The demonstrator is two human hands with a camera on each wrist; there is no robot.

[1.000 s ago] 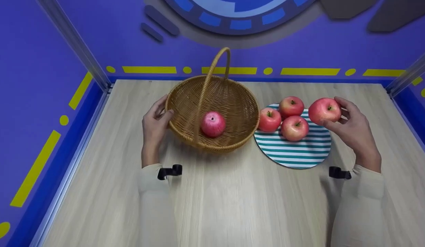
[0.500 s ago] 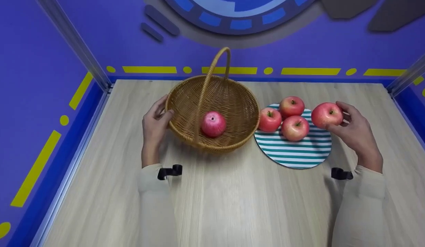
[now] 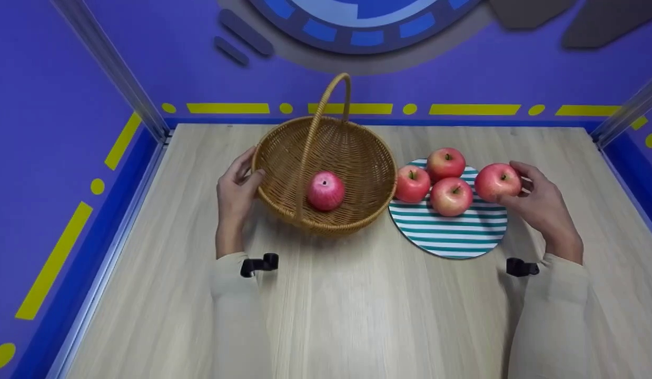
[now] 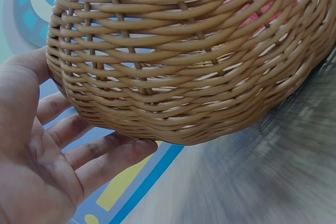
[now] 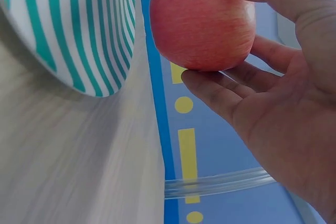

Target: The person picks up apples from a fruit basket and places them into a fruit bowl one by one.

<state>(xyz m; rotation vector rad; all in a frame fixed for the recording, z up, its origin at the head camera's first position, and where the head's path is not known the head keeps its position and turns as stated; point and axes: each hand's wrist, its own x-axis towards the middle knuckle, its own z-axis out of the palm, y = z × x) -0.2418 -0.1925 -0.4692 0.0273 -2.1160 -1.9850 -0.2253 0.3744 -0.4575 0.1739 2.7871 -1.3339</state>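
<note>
My left hand (image 3: 235,192) holds the left side of a brown wicker basket (image 3: 368,158), thumb over the rim and fingers around the outside. Through the left wrist view, the fingers lie against the basket's weave (image 4: 157,93). Inside sits one round, pinkish-red fruit (image 3: 326,192) with a dark spot on top. With my right hand (image 3: 544,202) I grip a red apple (image 3: 497,181) between thumb and fingers, at the right edge of a plate (image 3: 452,239) striped green and white. Three more apples (image 3: 451,197) are grouped on the plate's back left part.
The basket's tall arched handle (image 3: 311,142) rises above its opening. The basket's right rim comes close to the leftmost apple (image 3: 412,183). Blue panels with yellow marks (image 3: 352,108) wall in the wooden table (image 3: 352,305) at the back and sides.
The apple in my right hand has come down slightly, nearer to the plate. My left hand, the basket and the other apples stay where they were.
</note>
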